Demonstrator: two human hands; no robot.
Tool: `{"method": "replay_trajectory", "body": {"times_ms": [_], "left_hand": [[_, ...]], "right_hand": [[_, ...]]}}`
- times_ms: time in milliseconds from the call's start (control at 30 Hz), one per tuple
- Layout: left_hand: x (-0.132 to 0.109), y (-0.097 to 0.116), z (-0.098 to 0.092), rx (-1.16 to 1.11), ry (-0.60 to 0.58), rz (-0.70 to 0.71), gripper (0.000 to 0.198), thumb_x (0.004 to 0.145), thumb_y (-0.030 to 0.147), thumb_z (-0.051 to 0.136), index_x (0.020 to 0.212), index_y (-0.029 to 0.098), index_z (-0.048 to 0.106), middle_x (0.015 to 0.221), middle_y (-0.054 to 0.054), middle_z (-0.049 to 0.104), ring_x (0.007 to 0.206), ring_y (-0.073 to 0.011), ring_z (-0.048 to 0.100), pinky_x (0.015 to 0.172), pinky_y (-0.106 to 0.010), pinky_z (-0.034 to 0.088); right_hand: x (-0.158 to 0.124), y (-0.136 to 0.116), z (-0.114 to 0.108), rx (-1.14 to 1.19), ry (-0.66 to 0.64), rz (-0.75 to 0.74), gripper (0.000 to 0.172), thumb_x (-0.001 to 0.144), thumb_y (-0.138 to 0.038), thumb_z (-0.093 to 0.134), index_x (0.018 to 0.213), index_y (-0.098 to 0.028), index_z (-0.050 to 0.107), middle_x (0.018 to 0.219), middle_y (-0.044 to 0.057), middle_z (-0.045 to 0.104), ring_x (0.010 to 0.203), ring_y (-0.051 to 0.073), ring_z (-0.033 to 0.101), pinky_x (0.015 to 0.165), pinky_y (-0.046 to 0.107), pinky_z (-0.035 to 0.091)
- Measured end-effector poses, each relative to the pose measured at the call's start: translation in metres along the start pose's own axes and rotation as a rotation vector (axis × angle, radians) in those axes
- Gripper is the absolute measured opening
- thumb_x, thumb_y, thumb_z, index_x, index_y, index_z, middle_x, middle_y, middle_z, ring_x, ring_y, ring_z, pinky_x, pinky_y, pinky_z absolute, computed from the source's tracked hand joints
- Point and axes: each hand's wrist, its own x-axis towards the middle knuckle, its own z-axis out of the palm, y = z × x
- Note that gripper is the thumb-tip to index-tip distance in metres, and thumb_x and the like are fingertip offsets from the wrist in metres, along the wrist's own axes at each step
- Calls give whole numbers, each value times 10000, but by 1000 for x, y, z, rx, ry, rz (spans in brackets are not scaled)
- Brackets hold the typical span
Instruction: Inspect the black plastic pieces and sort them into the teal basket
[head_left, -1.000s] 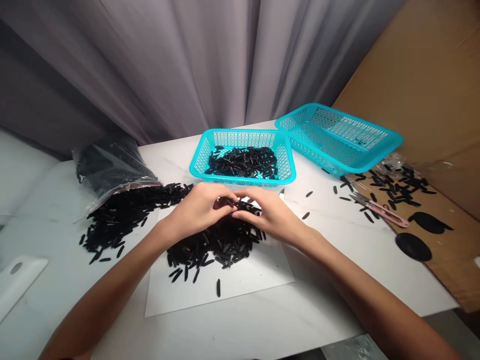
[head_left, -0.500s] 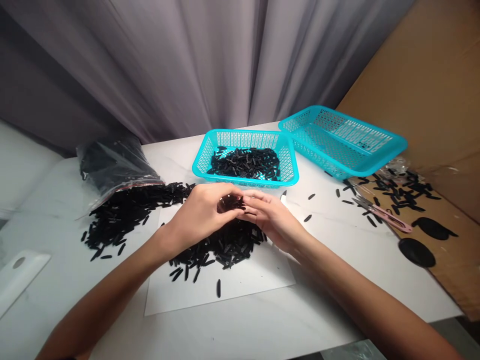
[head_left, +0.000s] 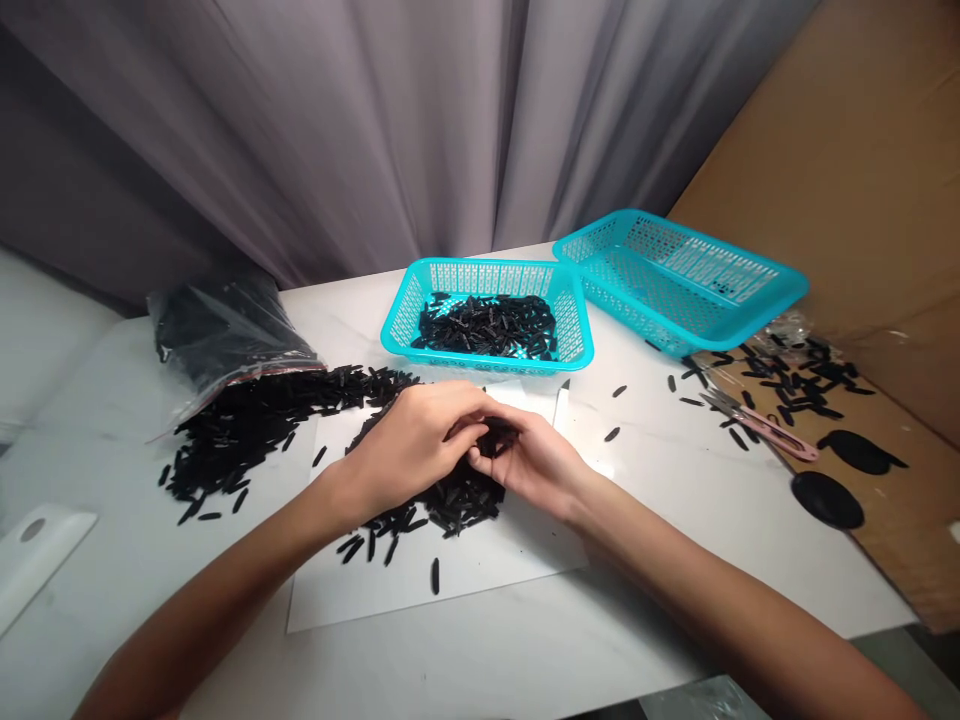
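The left hand [head_left: 409, 450] and right hand [head_left: 536, 470] meet, fingers curled around a small clump of matte black slivers [head_left: 495, 438]. More of these narrow, blunt-ended pieces lie heaped on a white sheet [head_left: 510, 572] beneath the hands, spill from a clear plastic bag [head_left: 225, 325] on the left, and fill a perforated teal basket [head_left: 487, 275] ahead.

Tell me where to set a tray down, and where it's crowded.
Bare tabletop lies right of the paper sheet, toward the pink-handled snips. Crowded: the black pieces under the left hand and right hand and spilling from the plastic bag.
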Motion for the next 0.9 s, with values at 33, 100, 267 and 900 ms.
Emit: {"method": "replay_trajectory", "body": {"times_ms": [33, 100, 267, 900], "left_hand": [[0, 0, -1, 43, 14, 15, 200, 884, 68, 650, 1033, 190, 702, 962, -25, 739, 882, -179, 675, 788, -312, 531], [0, 0, -1, 148, 48, 24, 156, 869, 120, 686, 1018, 166, 689, 991, -47, 736, 922, -218, 661, 815, -355, 523], [-1, -4, 3, 209, -69, -70, 272, 849, 207, 714, 1111, 151, 668, 1101, -80, 725, 1005, -266, 658, 866, -411, 523], [6, -6, -12, -54, -89, -250, 193, 967, 345, 593, 1008, 225, 738, 1028, 4, 750, 918, -150, 667, 794, -256, 484]], "right_hand": [[0, -1, -1, -15, -4, -8, 136, 883, -181, 606, 773, -189, 684, 769, 32, 683, 670, 131, 609, 609, 221, 550], [-1, -2, -2, -46, -17, -19, 136, 880, -204, 624, 787, -172, 718, 767, 44, 693, 659, 129, 595, 590, 209, 526], [-5, -5, -3, -391, -173, -19, 278, 891, -364, 646, 779, -135, 756, 658, 15, 639, 566, 91, 520, 545, 199, 417], [-4, -15, -3, -376, -226, 28, 140, 818, -245, 643, 741, -140, 592, 677, 7, 594, 488, 52, 370, 483, 223, 211]]}}
